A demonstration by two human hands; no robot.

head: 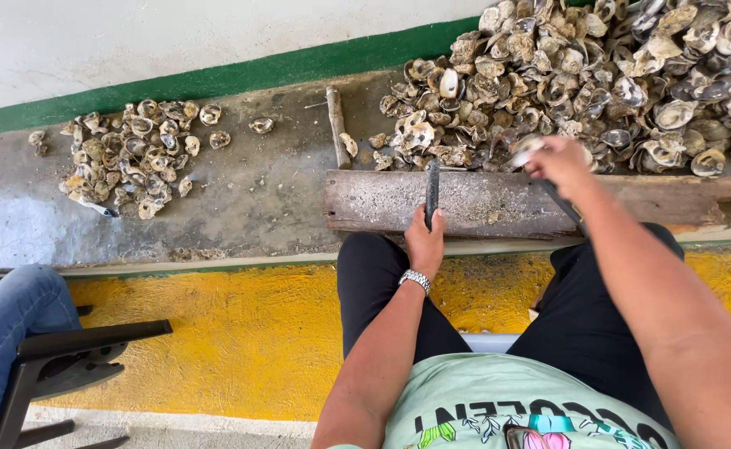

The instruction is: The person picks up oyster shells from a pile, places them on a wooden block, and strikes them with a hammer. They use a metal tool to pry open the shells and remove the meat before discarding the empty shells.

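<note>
Your left hand [424, 241] is low, fingers wrapped tight around a dark flat blade [432, 189] that stands on the weathered plank [482, 204]. Your right hand [558, 162] stretches forward, arm long, closed on an oyster shell [525, 150] at the near edge of the big shell heap [598, 75]. A smaller pile of shells [133, 154] lies well off to the left on the concrete. A stick [336, 125] lies beside the heap. Someone's jeans-clad knee [4, 308] and a black chair [58, 362] sit at the left edge.

White wall [174, 41] with green base stripe [216, 81] at twelve o'clock; grey concrete ledge [249, 199]; yellow floor [241, 341]; black chair [58, 357] at eight o'clock.
</note>
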